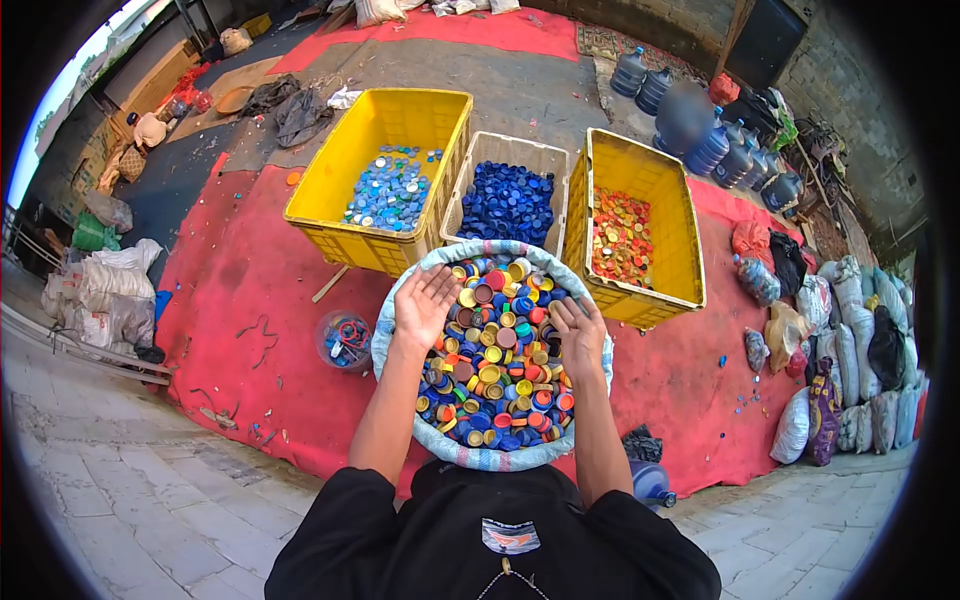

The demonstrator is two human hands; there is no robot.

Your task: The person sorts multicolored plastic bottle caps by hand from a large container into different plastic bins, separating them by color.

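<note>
Sorting-sack entry: a white woven sack of mixed coloured plastic bottle caps is recorded before three crates. Above it, the left hand is held open, palm up, empty; the right hand, fingers loosely curled, contents cannot be told.

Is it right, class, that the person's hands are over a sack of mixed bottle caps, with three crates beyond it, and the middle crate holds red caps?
Not quite. The head view shows the middle crate holds dark blue caps, not red. The rest stands: the left hand and right hand are over the sack of mixed caps, with three crates beyond.
</note>
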